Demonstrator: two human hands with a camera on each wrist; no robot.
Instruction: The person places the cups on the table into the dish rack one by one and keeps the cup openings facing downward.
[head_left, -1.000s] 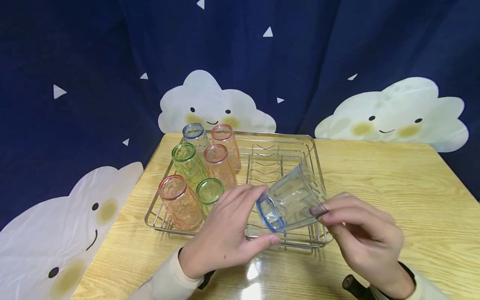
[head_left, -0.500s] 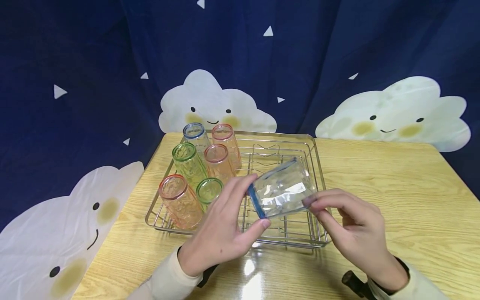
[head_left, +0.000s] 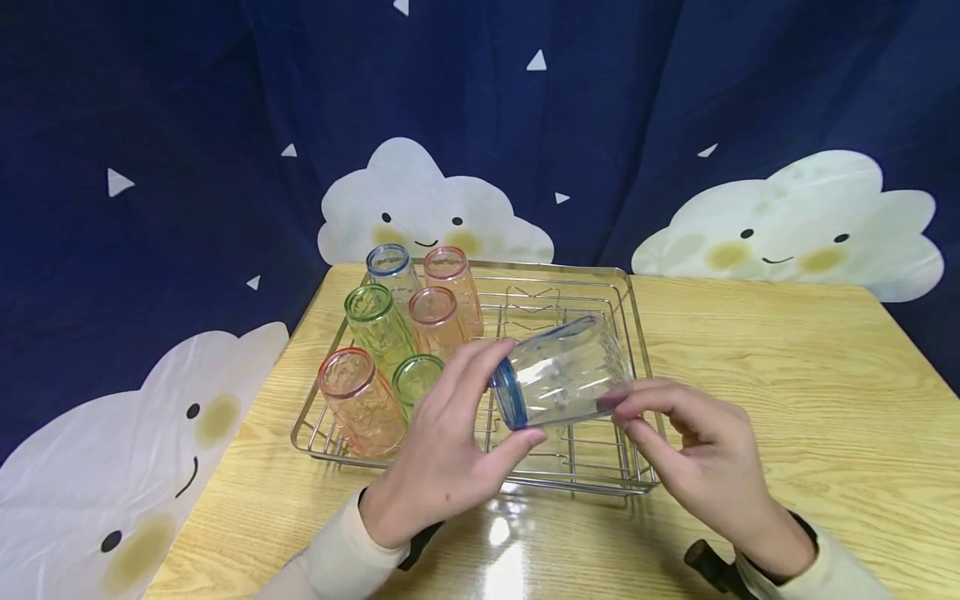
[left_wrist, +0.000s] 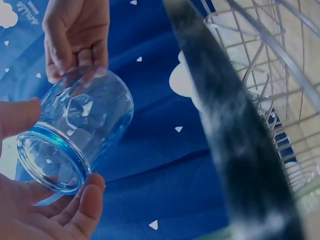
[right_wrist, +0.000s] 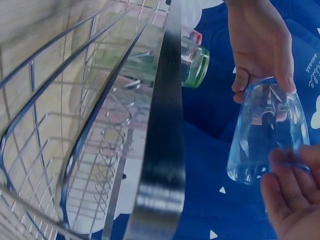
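Observation:
A clear drinking glass with a blue base is held on its side above the wire rack, base to the left and mouth to the right. My left hand grips it around the blue base, thumb below and fingers above. At the mouth end my right hand pinches the rim between thumb and fingers. In the left wrist view the thick blue base of the glass lies between the left thumb and fingers. The right wrist view shows the right fingertips on the glass near its wide end.
Several upside-down glasses fill the left side of the steel wire rack: one blue-rimmed, others pink-red and green. The rack stands on a wooden table. Behind hangs a dark blue curtain with clouds.
The glass has tipped closer to level and shifted left, its mouth turning out of sight. My right hand has moved left with it, while the left hand has risen slightly. The rack's glasses stay put.

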